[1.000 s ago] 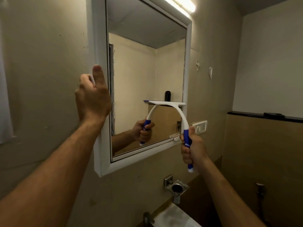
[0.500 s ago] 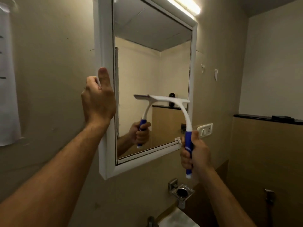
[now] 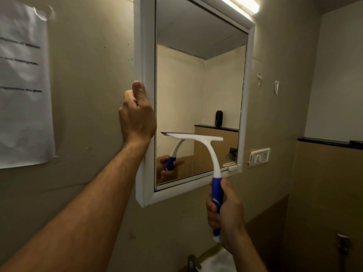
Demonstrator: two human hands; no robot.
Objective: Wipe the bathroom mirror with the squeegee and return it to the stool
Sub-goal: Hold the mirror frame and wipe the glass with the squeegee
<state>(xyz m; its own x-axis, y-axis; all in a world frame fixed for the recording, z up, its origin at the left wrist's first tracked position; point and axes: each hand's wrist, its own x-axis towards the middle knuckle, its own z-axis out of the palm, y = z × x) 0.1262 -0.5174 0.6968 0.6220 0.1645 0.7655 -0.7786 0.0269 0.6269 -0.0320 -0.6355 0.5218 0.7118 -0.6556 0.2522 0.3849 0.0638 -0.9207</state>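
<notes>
A white-framed bathroom mirror [image 3: 146, 55] hangs on the beige wall. My left hand [image 3: 137, 118] grips the frame's left edge at mid height, thumb up. My right hand [image 3: 225, 211] is closed around the blue handle of a white squeegee [image 3: 213, 154]. Its curved white neck rises to the blade, which lies level against the lower part of the glass, left of centre. The mirror reflects the squeegee and my hand. The stool is out of view.
A sheet of paper [image 3: 23, 85] is taped to the wall at the left. A light bar [image 3: 241, 2] glows above the mirror. A switch plate [image 3: 259, 157] sits right of the frame. Below are a tap [image 3: 193, 262] and basin edge [image 3: 224, 260].
The squeegee blade has slid leftward across the lower glass. The view has shifted, so the mirror sits further right and the paper has come into sight. My left hand stays on the frame.
</notes>
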